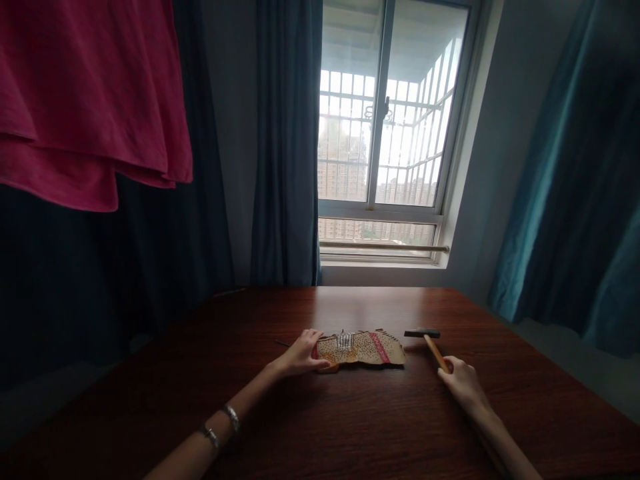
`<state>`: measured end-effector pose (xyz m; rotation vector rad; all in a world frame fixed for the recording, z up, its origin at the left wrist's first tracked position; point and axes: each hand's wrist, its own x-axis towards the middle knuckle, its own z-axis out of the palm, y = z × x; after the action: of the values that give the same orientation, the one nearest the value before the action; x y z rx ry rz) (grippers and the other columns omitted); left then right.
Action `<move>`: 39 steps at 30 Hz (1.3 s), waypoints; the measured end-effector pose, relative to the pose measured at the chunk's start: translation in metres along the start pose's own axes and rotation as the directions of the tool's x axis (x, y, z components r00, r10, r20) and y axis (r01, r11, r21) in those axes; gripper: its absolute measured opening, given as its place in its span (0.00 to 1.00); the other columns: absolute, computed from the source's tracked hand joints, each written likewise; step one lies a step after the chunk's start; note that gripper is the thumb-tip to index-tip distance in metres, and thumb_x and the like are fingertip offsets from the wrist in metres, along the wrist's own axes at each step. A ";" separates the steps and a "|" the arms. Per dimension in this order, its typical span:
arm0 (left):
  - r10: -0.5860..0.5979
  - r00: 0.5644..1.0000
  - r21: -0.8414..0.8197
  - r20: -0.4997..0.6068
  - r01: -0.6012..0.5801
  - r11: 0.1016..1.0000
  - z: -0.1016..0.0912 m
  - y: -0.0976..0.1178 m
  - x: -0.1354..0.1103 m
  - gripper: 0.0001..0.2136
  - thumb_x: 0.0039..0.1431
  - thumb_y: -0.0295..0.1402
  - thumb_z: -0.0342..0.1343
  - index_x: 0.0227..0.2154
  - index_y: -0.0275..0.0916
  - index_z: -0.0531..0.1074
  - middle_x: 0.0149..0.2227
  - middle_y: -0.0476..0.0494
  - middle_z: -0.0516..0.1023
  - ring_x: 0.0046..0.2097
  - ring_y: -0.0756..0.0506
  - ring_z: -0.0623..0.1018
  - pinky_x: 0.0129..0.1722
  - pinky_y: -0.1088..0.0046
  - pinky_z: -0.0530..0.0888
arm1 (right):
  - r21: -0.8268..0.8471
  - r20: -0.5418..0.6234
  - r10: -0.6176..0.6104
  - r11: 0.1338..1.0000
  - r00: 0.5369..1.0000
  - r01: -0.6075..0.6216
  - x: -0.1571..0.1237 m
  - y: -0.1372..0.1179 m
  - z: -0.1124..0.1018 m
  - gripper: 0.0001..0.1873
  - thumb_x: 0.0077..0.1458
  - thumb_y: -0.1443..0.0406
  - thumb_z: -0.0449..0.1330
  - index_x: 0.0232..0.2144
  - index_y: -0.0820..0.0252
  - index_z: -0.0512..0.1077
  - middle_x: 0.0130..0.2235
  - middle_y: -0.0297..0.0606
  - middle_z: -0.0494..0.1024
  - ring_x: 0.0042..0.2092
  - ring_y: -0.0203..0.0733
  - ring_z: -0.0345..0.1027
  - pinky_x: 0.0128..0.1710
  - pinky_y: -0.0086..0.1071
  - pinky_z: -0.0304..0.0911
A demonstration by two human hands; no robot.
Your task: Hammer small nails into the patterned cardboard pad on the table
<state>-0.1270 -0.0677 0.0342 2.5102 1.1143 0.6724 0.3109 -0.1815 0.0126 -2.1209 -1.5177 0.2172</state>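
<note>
A flat, ragged-edged piece of cardboard (369,349), dotted with small holes and crossed by a red stripe, lies on the wooden table (320,427). Several thin metal nails (345,341) stand upright in a cluster on its left half. My left hand (305,352) grips the cardboard's left end, fingers over the far side and thumb along the near edge. To the right of the cardboard, my right hand (463,380) is closed around the wooden handle of a hammer (434,349). The hammer's dark head is raised beside the cardboard's right end, apart from it.
A thin dark rod (282,343) lies left of the cardboard. Behind the table are a barred window (370,210) and a blue curtain (287,167). Another curtain (555,200) hangs at right. A pink cloth (100,100) hangs at upper left.
</note>
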 end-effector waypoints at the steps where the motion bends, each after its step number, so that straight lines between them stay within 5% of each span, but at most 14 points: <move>1: -0.003 1.000 0.022 0.011 0.003 1.000 0.001 0.001 -0.003 0.39 0.40 0.54 0.61 0.55 0.41 0.62 0.53 0.37 0.66 0.55 0.37 0.64 0.55 0.60 0.62 | -0.022 0.002 0.001 1.000 1.000 -0.001 0.000 0.002 0.000 0.17 0.49 0.62 0.53 0.41 0.62 0.72 0.37 0.46 0.80 0.42 0.48 0.73 0.37 0.30 0.61; 11: -0.067 0.995 0.045 0.070 0.063 0.997 0.005 0.003 -0.009 0.39 0.42 0.51 0.60 0.57 0.37 0.59 0.56 0.35 0.63 0.57 0.37 0.62 0.57 0.62 0.59 | -0.142 -0.104 -0.138 0.982 0.985 0.122 -0.003 0.016 0.010 0.09 0.50 0.62 0.51 0.30 0.57 0.69 0.33 0.41 0.76 0.38 0.47 0.71 0.33 0.33 0.59; 19: -0.062 0.995 0.038 0.073 0.059 0.998 0.007 0.003 -0.010 0.38 0.43 0.50 0.61 0.57 0.38 0.59 0.56 0.35 0.63 0.57 0.37 0.62 0.57 0.62 0.60 | -0.225 -0.255 -0.302 0.943 0.919 0.247 -0.001 0.033 0.034 0.14 0.51 0.63 0.48 0.37 0.60 0.70 0.35 0.45 0.73 0.38 0.48 0.67 0.40 0.38 0.61; 29: -0.064 0.998 -0.055 -0.024 0.063 0.997 0.005 0.011 -0.014 0.38 0.39 0.45 0.65 0.55 0.38 0.62 0.55 0.36 0.64 0.58 0.37 0.61 0.58 0.61 0.60 | -0.315 -0.141 -0.260 0.927 0.955 0.206 -0.003 0.023 0.029 0.15 0.54 0.63 0.47 0.35 0.63 0.71 0.34 0.46 0.72 0.36 0.47 0.66 0.39 0.38 0.61; 33: -0.077 0.991 0.007 -0.108 0.078 0.997 -0.008 0.009 -0.014 0.24 0.46 0.41 0.62 0.46 0.38 0.70 0.49 0.39 0.70 0.53 0.39 0.66 0.54 0.64 0.63 | -0.358 -0.113 -0.237 0.916 0.965 0.183 -0.013 0.013 0.019 0.16 0.55 0.59 0.48 0.35 0.60 0.72 0.37 0.47 0.72 0.38 0.49 0.67 0.37 0.38 0.61; 36: -0.225 0.960 0.136 -0.165 0.248 0.959 -0.030 0.001 -0.017 0.10 0.54 0.37 0.54 0.36 0.38 0.73 0.39 0.42 0.73 0.44 0.42 0.71 0.44 0.68 0.68 | -0.345 -0.159 -0.214 0.927 0.964 0.149 -0.022 0.009 0.009 0.19 0.54 0.56 0.50 0.41 0.59 0.72 0.41 0.49 0.71 0.40 0.51 0.68 0.36 0.40 0.61; 39: -0.333 0.935 0.303 -0.119 0.354 0.885 -0.053 -0.012 -0.024 0.07 0.53 0.31 0.52 0.34 0.39 0.72 0.34 0.45 0.73 0.38 0.45 0.73 0.36 0.73 0.68 | -0.240 -0.210 -0.243 0.952 0.947 0.191 -0.033 0.002 -0.002 0.20 0.53 0.58 0.50 0.45 0.59 0.70 0.46 0.50 0.69 0.43 0.52 0.68 0.40 0.41 0.62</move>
<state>-0.1769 -0.0728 0.0661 2.4520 1.7664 0.5059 0.3016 -0.2134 0.0077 -2.0290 -1.6752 -0.2850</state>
